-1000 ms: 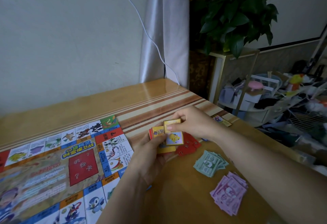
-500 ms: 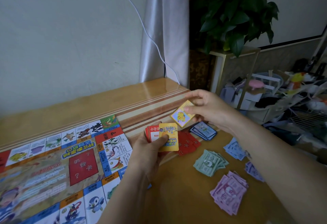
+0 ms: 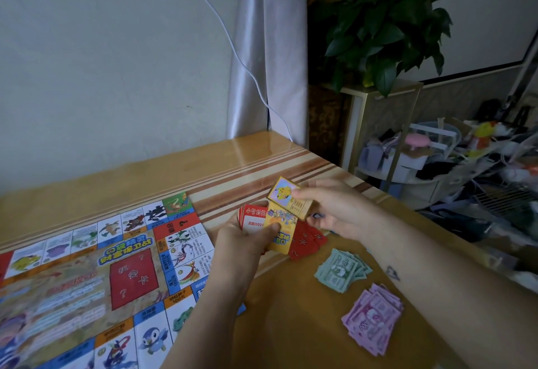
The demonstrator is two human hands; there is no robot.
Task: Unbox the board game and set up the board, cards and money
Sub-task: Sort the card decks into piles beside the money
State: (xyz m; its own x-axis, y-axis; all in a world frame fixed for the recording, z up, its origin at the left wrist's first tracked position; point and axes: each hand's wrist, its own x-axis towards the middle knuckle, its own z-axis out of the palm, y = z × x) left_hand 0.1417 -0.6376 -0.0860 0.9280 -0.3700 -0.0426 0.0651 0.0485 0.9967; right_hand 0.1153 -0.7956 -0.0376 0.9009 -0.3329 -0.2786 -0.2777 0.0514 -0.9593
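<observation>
Left hand (image 3: 244, 242) sat at centre frame, just right of the board's (image 3: 87, 266) right edge. Its fingers curled round a small fan of cards: red cards (image 3: 252, 218) on the left, 1 yellow card (image 3: 281, 234) on top, thumb pressed on the yellow face.

Right hand (image 3: 340, 208) was just right of it and slightly higher in frame, thumb and fingers pinching 1 picture card (image 3: 286, 195) by its right end. That card was tilted, yellow creature art facing up. Its lower edge overlapped the top of the yellow card; couldn't tell if the 2 touched.

Red pile (image 3: 308, 242) lay spread on the table (image 3: 262, 161) below and between both hands, partly covered by the fan.

Money:
- Green notes (image 3: 340, 269) sat in a loose stack to the lower right of the left hand, near the right forearm.
- Pink notes (image 3: 372, 317) sat in a 2nd loose stack further toward the lower right, near the green one but apart.
- Both stacks lay flat on the table, neither touched by a hand.

Board lay open and flat across the left half of the frame, with a red rectangle near its centre. The left forearm crossed its lower right corner.

Background: potted plant (image 3: 384, 24) upper right, grey curtain (image 3: 262, 48) top centre.
</observation>
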